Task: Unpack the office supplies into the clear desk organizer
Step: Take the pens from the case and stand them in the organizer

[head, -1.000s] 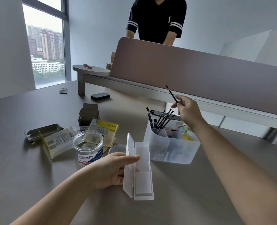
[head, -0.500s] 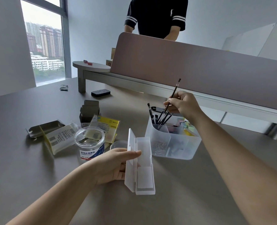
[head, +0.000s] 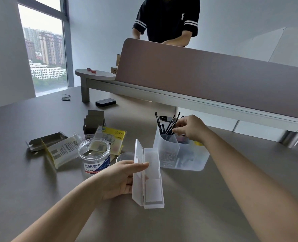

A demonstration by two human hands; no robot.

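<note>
The clear desk organizer [head: 195, 160] stands on the grey table, right of centre. Several black pens [head: 168, 124] stand in its rear left compartment; paper clips lie in the front left one. My right hand [head: 191, 127] hovers over the pen compartment, fingertips pinched on a pen among the others. A frosted plastic pen case [head: 152, 179] lies open in front of the organizer. My left hand [head: 122, 178] grips its raised lid from the left.
An open clear jar [head: 95, 157] with a blue label stands left of the case, its lid [head: 125, 157] beside it. Yellow packets [head: 109, 138], a small dark box [head: 93, 124] and torn packaging [head: 45, 141] lie behind. A desk divider [head: 214, 81] and a person stand across.
My right hand has come down from above the organizer, lowering the black pen tip-first into the pen compartment. The left hand stays on the case lid.
</note>
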